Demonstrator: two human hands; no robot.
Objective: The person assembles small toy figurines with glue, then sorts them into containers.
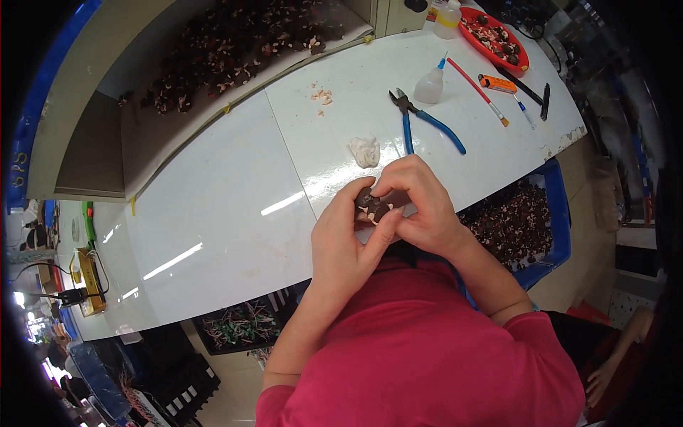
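Observation:
A small dark brown moulded piece with pale, cream-coloured bits (374, 205) is held up between both hands, above the table's near edge. My left hand (336, 238) grips it from the left, fingers behind and thumb in front. From the right, my right hand (425, 208) pinches it with a bent forefinger and thumb. Its far side is hidden by the fingers. Just beyond the hands lies a crumpled white lump (365, 151), perhaps putty or tissue. Blue-handled cutting pliers (420, 122) rest on the table past my right hand.
A shelf box (114, 92) of brown pieces stands at the back. Pale crumbs (321, 97), a needle-tipped bottle (429, 87), a red brush (478, 91) and a red bowl (523, 62) share the white table (228, 220). A blue crate (560, 220) stands right; another person's hand (601, 381) shows lower right.

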